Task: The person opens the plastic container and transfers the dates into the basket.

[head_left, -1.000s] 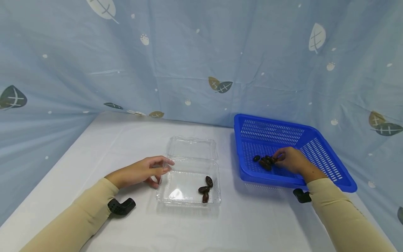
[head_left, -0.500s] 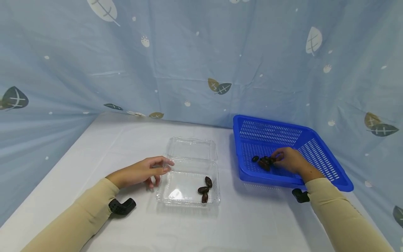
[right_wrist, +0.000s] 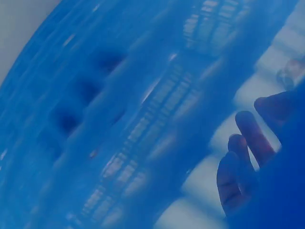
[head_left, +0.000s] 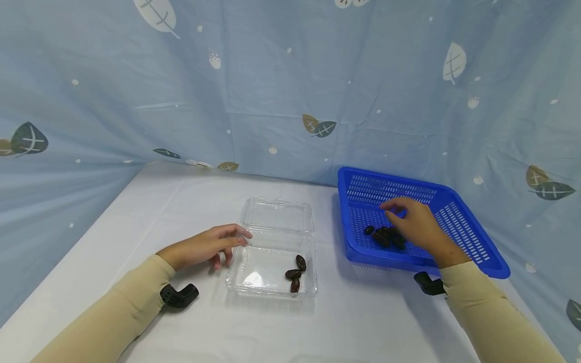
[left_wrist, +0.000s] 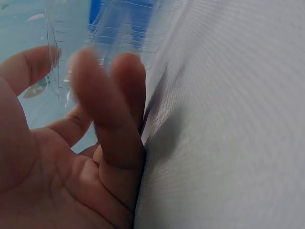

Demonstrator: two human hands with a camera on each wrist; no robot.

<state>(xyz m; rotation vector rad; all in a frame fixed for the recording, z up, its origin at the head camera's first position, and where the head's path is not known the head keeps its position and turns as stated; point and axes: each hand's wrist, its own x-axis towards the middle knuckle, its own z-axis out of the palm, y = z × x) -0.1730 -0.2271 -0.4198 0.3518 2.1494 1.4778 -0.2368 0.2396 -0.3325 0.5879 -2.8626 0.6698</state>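
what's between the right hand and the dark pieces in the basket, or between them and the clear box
Nothing visible separates the right hand from the dark pieces near it. Toward the box, the basket's left wall stands between. The lid is open, and the left hand is at the box's left edge.

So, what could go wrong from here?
The right hand is above dark brown date-like pieces in the blue slotted basket; one could drop onto the white table if carried to the clear clamshell container. The left hand, at that container's left edge, might nudge it. The right black wrist mount could catch the basket's near rim.
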